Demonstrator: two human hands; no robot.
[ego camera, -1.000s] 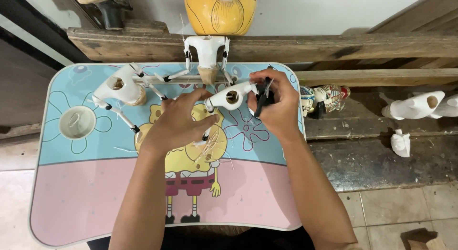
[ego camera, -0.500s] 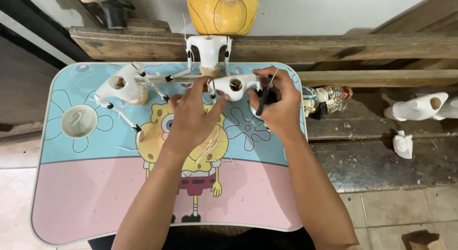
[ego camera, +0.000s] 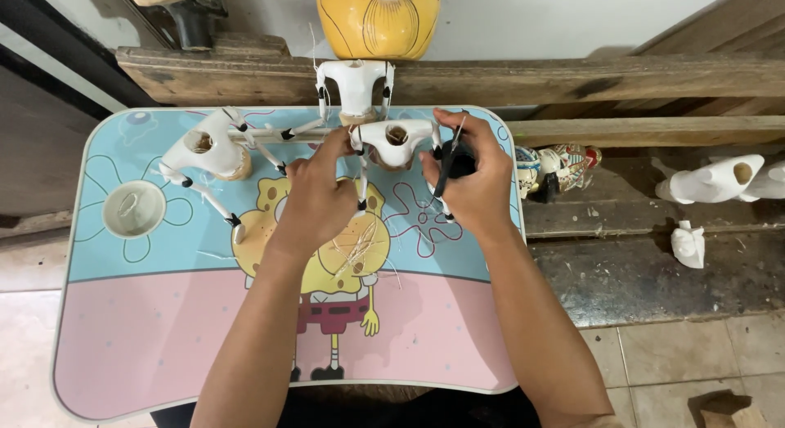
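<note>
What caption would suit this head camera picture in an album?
Two hands, left hand and right hand, hold a white puppet torso above a cartoon-printed table; the right also grips a black spool.

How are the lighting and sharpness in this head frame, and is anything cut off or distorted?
Head view: soft, even light, with no glare on the table and only faint shadows under the left hand and right hand; the white puppet body and both hands are sharp; the yellow head is cut off at the top edge; the table edges bow slightly, a wide-lens effect.
</note>
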